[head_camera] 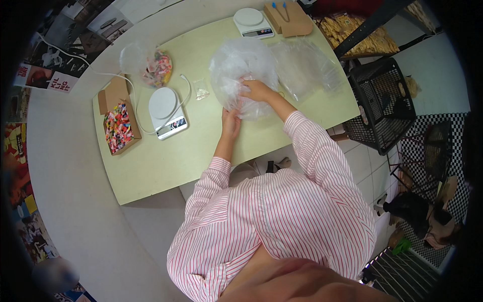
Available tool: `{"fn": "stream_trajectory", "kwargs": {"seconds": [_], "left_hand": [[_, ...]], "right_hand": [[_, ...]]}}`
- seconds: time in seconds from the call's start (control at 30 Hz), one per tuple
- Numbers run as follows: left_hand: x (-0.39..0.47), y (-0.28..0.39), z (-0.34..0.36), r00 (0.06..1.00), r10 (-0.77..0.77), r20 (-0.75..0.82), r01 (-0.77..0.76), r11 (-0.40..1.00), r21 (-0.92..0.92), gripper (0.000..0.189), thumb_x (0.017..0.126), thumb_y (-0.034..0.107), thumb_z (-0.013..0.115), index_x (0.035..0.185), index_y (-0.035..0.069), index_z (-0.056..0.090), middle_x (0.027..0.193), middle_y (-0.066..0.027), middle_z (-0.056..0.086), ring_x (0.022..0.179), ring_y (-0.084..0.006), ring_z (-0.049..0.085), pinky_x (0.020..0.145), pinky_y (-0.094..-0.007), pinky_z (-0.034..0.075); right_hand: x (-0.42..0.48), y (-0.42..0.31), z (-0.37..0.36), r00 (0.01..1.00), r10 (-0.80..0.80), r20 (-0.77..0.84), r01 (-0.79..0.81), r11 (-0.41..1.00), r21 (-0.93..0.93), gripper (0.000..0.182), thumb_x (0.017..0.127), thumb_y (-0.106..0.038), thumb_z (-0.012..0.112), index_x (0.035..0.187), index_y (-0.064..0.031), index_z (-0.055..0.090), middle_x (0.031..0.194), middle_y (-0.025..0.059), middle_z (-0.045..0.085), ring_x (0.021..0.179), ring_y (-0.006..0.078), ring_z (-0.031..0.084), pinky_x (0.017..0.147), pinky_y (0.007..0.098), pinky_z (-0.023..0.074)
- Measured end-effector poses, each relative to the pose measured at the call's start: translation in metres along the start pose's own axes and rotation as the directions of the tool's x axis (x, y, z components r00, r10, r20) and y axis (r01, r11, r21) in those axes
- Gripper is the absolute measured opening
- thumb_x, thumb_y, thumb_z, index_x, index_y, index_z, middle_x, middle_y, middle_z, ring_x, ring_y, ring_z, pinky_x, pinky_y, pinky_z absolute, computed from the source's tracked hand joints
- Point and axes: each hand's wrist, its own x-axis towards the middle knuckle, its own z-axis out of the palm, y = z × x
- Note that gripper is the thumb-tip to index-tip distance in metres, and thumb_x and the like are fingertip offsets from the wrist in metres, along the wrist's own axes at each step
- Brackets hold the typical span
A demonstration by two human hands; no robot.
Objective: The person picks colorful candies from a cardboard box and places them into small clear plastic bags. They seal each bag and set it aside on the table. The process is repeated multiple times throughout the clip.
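Observation:
A large clear plastic bag [245, 56], puffed up and crumpled, lies on the pale green table [169, 162] in front of me. My left hand [231, 120] holds its near lower edge. My right hand [256, 90] presses on the bag's near side with the fingers spread into the film; whether it grips the film I cannot tell. Flat clear plastic bags [305, 68] lie just right of it. To its left is a small clear packet [201, 90]. Farther left are a white digital kitchen scale [164, 105] and a clear bag of wrapped candies [160, 70].
An open cardboard box of wrapped candies [120, 126] stands at the left. A white cable [132, 88] crosses the near scale. At the back are a second scale [249, 20] and a cardboard box [288, 22] with blue-tipped tongs. A black plastic crate [381, 102] stands beyond the table's right edge.

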Motion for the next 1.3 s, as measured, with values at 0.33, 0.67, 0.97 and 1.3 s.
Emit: {"fn": "stream_trajectory", "kwargs": {"seconds": [0.33, 0.67, 0.97, 1.3], "left_hand": [[-0.007, -0.007, -0.003, 0.988, 0.048, -0.147, -0.025, 0.987, 0.156, 0.047, 0.073, -0.013, 0.043, 0.118, 0.001, 0.036, 0.114, -0.0107, 0.049, 0.101, -0.0208, 0.053, 0.087, -0.0311, 0.044], [-0.032, 0.0, 0.022, 0.979, 0.066, -0.191, -0.04, 0.99, 0.134, 0.038, 0.082, -0.002, 0.05, 0.117, -0.001, 0.034, 0.111, -0.0117, 0.05, 0.097, -0.018, 0.053, 0.083, -0.0299, 0.046], [-0.053, -0.008, 0.019, 0.953, 0.104, -0.284, -0.02, 0.959, 0.282, 0.042, 0.085, 0.01, 0.055, 0.119, 0.001, 0.032, 0.109, -0.0089, 0.049, 0.095, -0.0165, 0.051, 0.082, -0.0321, 0.044], [-0.107, 0.019, 0.08, 0.833, 0.537, -0.131, -0.449, 0.795, 0.407, 0.066, 0.087, 0.035, 0.05, 0.136, 0.006, 0.017, 0.132, -0.014, 0.029, 0.121, -0.0256, 0.036, 0.094, -0.0375, 0.037]], "right_hand": [[-0.005, 0.029, -0.009, 0.977, 0.072, -0.199, 0.014, 0.916, 0.402, 0.038, 0.084, -0.021, 0.058, 0.117, -0.0028, 0.054, 0.117, 0.0158, 0.056, 0.106, 0.0255, 0.054, 0.092, 0.0331, 0.04], [-0.029, -0.015, -0.069, 0.977, -0.107, -0.186, 0.178, 0.888, 0.424, 0.029, 0.087, -0.023, 0.057, 0.099, 0.0024, 0.061, 0.089, 0.0052, 0.064, 0.082, 0.0126, 0.055, 0.076, 0.0253, 0.0435], [-0.043, -0.013, -0.101, 0.961, -0.011, -0.277, 0.207, 0.691, 0.693, 0.02, 0.09, -0.021, 0.054, 0.093, -0.0037, 0.063, 0.085, -0.0003, 0.062, 0.078, 0.0048, 0.053, 0.07, 0.0199, 0.0432], [-0.089, -0.094, -0.037, 0.934, 0.053, -0.352, 0.27, 0.54, 0.797, 0.018, 0.089, -0.023, 0.056, 0.093, -0.0066, 0.062, 0.08, -0.0007, 0.059, 0.071, 0.0043, 0.051, 0.063, 0.0212, 0.043]]}}
